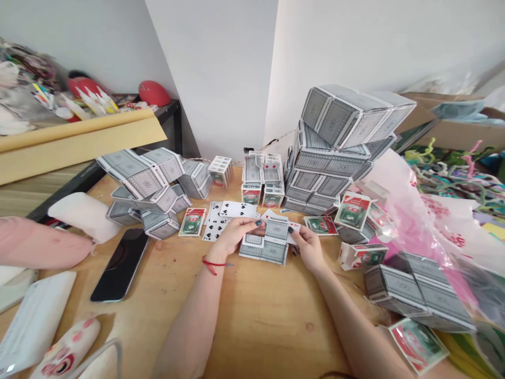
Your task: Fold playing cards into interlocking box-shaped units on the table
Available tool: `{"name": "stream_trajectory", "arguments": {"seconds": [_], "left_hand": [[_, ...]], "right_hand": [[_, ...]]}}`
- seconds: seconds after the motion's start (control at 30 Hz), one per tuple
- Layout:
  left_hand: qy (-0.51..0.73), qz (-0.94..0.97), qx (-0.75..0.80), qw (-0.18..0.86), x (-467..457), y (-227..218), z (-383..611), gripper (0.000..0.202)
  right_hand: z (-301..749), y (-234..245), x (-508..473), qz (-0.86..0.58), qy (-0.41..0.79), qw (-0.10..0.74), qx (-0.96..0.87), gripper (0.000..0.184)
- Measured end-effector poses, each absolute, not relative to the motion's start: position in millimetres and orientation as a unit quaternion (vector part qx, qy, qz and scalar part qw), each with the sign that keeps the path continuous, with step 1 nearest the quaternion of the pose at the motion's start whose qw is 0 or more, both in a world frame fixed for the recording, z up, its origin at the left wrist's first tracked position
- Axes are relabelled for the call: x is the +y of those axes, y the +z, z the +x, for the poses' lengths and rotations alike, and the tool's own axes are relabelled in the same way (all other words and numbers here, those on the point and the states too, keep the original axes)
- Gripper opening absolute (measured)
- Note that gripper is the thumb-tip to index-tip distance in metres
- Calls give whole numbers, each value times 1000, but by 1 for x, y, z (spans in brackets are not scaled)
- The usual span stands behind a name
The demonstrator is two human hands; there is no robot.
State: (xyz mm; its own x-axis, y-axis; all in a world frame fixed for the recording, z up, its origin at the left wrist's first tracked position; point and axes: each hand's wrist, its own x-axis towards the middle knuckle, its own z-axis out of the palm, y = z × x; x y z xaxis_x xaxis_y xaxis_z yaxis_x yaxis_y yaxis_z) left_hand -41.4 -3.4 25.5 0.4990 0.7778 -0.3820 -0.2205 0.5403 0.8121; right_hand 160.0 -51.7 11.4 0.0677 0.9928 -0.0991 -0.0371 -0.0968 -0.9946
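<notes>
In the head view, both hands meet at the middle of the wooden worktop (260, 321), just near of a spread of loose cards (225, 215) lying face up with spades showing. Between the hands is a card piece (265, 248), a flat build of grey-backed cards folded together, its near part resting on the wood and its far part lifted slightly. The left hand (236, 232) comes in from the left, and its grip is pressed together, thumb and fingertips pinching the far left edge of the card piece. A red bracelet (213, 264) sits on that wrist. The right hand (310, 246) comes in from the right, and its grip is also closed, pinching the right edge of the same piece. Whether it holds a separate card there cannot be told. Left of the loose cards lies a red and green pack (192, 221), and beyond that a low pile (145, 185) of grey card blocks. A dark phone (120, 266) lies flat near that pile, well left of the hands. A tan paper roll (79, 138) lies across a far-left shelf. Far right of the hands stands a tall stack (339, 152) of the same grey blocks against the wall. A pink bag (400, 213) lies to the right, with another grey block (418, 295) near it.
</notes>
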Motion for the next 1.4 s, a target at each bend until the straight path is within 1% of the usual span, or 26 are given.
{"name": "stream_trajectory", "arguments": {"seconds": [0.3, 0.8, 0.87, 1.07, 1.27, 1.4], "left_hand": [[326, 356, 386, 786, -3, 22, -39, 30], [293, 347, 422, 785, -4, 24, -35, 30], [294, 357, 435, 773, -4, 22, -34, 30], [328, 430, 478, 692, -4, 17, -27, 21], [344, 429, 484, 681, -6, 19, -21, 26], [346, 432, 484, 677, -6, 17, -20, 25]], "right_hand": [[159, 7, -51, -537, 508, 501, -451, 30], [155, 7, -52, -532, 508, 492, -466, 32], [154, 6, -52, -532, 515, 485, -466, 33], [152, 1, -52, -560, 501, 466, -467, 37], [152, -2, -50, -569, 501, 465, -457, 38], [153, -1, -49, -571, 503, 452, -464, 42]]}}
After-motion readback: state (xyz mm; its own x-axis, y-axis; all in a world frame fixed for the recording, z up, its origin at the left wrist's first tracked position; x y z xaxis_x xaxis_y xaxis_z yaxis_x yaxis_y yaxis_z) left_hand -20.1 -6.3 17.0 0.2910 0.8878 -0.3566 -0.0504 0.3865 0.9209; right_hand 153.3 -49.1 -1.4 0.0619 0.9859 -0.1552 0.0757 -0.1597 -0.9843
